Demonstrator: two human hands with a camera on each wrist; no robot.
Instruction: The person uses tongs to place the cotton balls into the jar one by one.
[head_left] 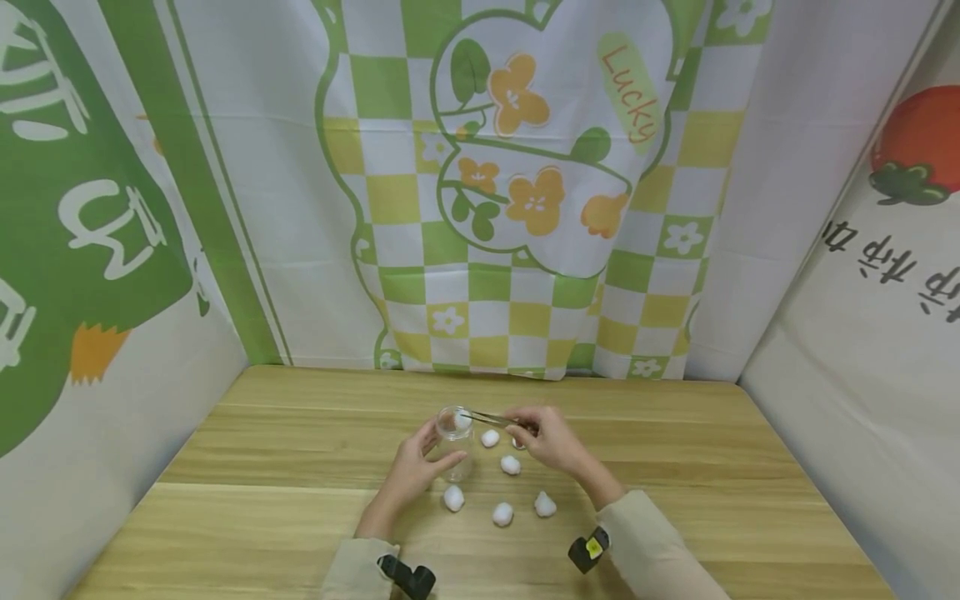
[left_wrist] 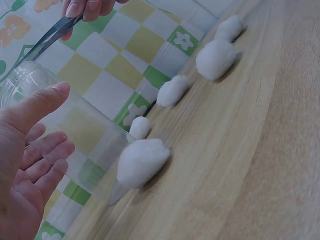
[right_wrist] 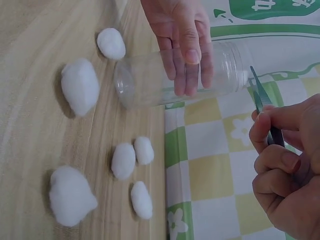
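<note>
My left hand holds a clear, open-topped jar upright on the table, thumb on one side and fingers behind it. In my right hand are dark metal tweezers, pinched between thumb and fingers, their tips at the jar's mouth. A white cotton ball is at the tweezer tips, just inside the rim. In the right wrist view the tweezers reach the jar's mouth, and only a bit of white shows there. One cotton ball lies close by the jar's base.
Several more cotton balls lie on the wooden table, among them one in front, one to the right and one under the right hand. A printed curtain hangs behind the table's back edge.
</note>
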